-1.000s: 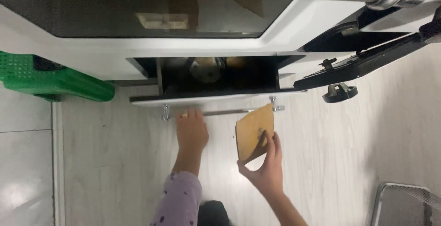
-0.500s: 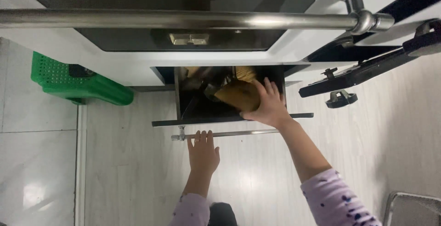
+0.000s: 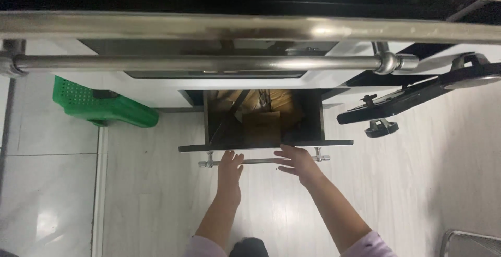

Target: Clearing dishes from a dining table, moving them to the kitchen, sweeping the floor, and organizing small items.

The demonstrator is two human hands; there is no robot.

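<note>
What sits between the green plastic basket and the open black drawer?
Nothing: head view shows only bare pale floor between the green plastic basket and the open black drawer.

left hand, right hand, drawer handle

Open drawer at centre, beneath the oven door; a board lies inside it. Drawer handle on the near side, with the left hand and right hand at it. Basket on the floor at left; open side door at right.
</note>
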